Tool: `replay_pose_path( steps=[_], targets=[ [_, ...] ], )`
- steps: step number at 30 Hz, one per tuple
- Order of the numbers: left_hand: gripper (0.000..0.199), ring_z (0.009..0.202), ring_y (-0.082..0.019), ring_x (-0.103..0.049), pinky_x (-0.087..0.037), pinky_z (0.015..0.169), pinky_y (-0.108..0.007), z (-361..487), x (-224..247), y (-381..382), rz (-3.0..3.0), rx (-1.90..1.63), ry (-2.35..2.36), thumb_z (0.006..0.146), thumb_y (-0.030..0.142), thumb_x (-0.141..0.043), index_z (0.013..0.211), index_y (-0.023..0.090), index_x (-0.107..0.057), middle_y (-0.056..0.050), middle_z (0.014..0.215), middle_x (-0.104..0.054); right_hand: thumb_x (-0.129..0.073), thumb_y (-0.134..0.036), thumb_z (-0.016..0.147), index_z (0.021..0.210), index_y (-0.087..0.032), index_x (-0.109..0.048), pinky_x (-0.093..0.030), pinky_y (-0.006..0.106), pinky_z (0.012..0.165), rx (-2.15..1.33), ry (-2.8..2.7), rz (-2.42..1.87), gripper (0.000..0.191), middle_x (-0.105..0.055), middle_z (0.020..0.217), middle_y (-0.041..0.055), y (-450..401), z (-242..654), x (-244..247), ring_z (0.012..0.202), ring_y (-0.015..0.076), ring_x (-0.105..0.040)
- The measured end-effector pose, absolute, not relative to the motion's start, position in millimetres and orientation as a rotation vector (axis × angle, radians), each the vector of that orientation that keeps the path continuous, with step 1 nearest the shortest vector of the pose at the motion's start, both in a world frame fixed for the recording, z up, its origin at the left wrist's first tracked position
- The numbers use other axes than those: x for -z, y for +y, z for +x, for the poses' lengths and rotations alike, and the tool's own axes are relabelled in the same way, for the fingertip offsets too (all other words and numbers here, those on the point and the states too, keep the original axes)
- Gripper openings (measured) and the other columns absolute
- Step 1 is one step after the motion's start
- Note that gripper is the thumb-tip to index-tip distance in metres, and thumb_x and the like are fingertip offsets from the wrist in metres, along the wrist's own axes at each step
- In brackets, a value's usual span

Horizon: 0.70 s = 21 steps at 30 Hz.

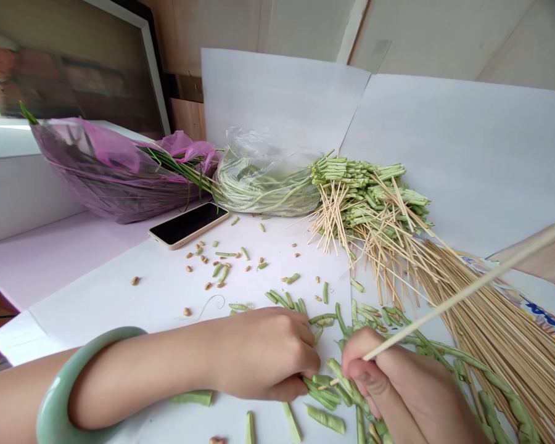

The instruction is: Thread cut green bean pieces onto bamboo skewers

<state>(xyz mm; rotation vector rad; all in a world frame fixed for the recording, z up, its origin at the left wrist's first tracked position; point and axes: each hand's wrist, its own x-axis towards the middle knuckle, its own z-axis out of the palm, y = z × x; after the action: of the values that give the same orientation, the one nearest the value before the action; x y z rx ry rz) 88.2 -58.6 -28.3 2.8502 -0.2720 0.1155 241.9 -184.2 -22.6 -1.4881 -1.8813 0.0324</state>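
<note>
My right hand [398, 385] is closed around a thin bamboo skewer [462, 299], whose long end slants to the upper right. The skewer's tip comes out below the fingers, among cut green bean pieces [324, 419]. Beside it, my left hand [277, 351] has its fingers curled in a pinch at a green bean piece [321, 394]; the fingertips are partly hidden. A pale green bangle [58, 388] circles the left wrist. More cut pieces and a long bean [494, 376] lie around both hands.
Several bare skewers [504, 320] lie at the right. Behind them is a pile of skewered bean pieces [365, 185]. A clear bag [263, 179] of long beans, a purple bag [115, 172] and a phone [189, 225] stand farther back. Brown seeds [187, 311] are scattered on the white table.
</note>
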Motion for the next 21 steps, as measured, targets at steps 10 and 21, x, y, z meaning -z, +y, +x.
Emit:
replay_pose_path(
  steps=[10, 21],
  targets=[
    [0.014, 0.073, -0.018, -0.057, -0.047, 0.071, -0.027, 89, 29, -59, 2.831, -0.066, -0.208, 0.083, 0.021, -0.061, 0.071, 0.015, -0.06, -0.005, 0.073, -0.065, -0.037, -0.014, 0.096, 0.073, -0.023, -0.041, -0.027, 0.015, 0.037, -0.259, -1.889, -1.373, 0.025, -0.032, 0.053, -0.0097, -176, 245, 32, 0.038, 0.0059, -0.034],
    [0.012, 0.069, -0.015, -0.054, -0.045, 0.066, -0.023, 85, 28, -58, 2.635, -0.189, -0.143, 0.081, 0.023, -0.066, 0.072, 0.016, -0.06, -0.003, 0.068, -0.063, -0.036, -0.027, 0.099, 0.072, -0.023, -0.047, -0.038, 0.015, 0.04, -0.263, -1.696, -1.459, 0.03, -0.042, 0.053, -0.007, -189, 258, 44, 0.041, 0.009, -0.044]
  ],
)
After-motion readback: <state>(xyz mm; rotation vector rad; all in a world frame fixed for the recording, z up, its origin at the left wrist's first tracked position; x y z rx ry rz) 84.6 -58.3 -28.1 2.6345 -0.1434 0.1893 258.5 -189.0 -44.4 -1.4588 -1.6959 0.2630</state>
